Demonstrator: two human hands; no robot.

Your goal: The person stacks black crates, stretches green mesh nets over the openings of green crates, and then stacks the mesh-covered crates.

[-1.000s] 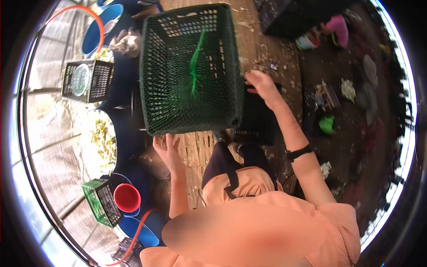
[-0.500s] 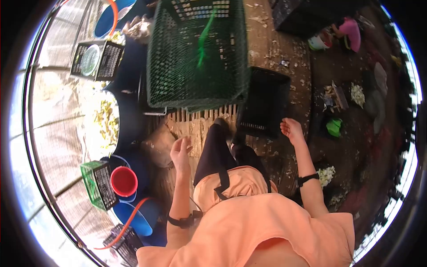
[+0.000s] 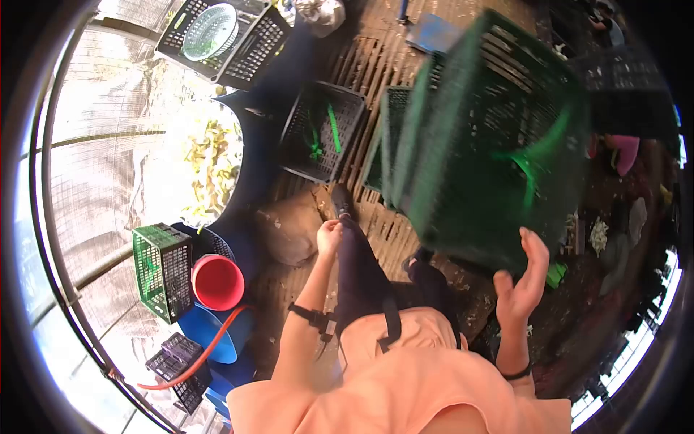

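A tall stack of green plastic crates [image 3: 463, 152] stands in front and to the right, its nearest crate smeared by motion. Bright green strapping [image 3: 531, 170] lies inside that crate. My right hand [image 3: 520, 278] is at the crate's lower near corner, thumb and fingers spread apart. Over my left leg, my left hand [image 3: 330, 237] has its fingers curled in, with nothing visible in them. Ahead of it on the slatted floor sits a black crate [image 3: 323, 130] with green strips inside. A brown sack [image 3: 285, 228] lies to the left of my left hand.
At the left, a large tub holds pale vegetable trimmings [image 3: 213, 163]. Around it are a black crate with a basin [image 3: 211, 32], a green crate [image 3: 163, 271], a red bucket [image 3: 218, 282] and a blue tub [image 3: 213, 329]. A person in pink [image 3: 623, 153] is at far right.
The view has shifted, so the green crates appear farther right and tilted. My right hand has opened beside them; my left hand's fingers have curled in. A black crate ahead has come into view.
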